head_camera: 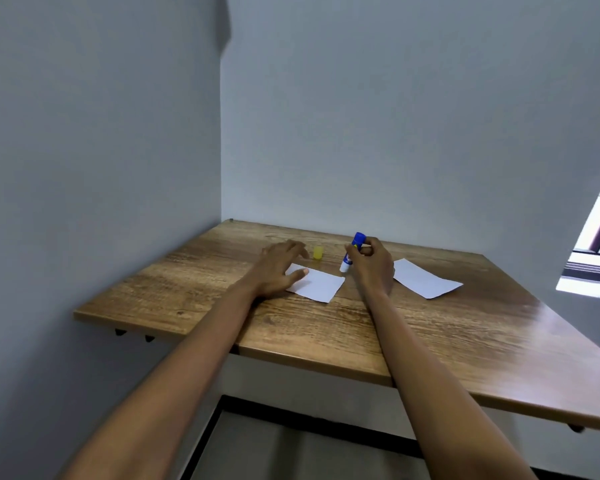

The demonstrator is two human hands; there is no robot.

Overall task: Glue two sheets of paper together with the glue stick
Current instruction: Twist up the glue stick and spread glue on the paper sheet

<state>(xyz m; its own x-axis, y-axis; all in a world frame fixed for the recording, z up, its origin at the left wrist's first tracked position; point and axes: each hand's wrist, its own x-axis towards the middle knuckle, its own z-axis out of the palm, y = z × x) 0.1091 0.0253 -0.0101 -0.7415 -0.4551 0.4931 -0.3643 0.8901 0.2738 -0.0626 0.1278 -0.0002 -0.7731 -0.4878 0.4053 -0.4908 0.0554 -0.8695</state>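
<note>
Left hand (278,268) lying flat, fingers spread, pressing left edge of near paper sheet (317,284) on wooden table (430,334) | yellow cap (318,252) standing just beyond sheet | right hand (373,263) gripping uncapped glue stick (352,251), tilted, tip hovering by sheet's far right corner | second sheet (425,283) lying apart at right

Left hand (280,271) flat, fingers spread; right hand (373,263) curled in grip.

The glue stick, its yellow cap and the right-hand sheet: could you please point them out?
glue stick (352,251), head view, middle of its barrel
yellow cap (318,253), head view, its side
right-hand sheet (425,283), head view, its bare middle
</note>
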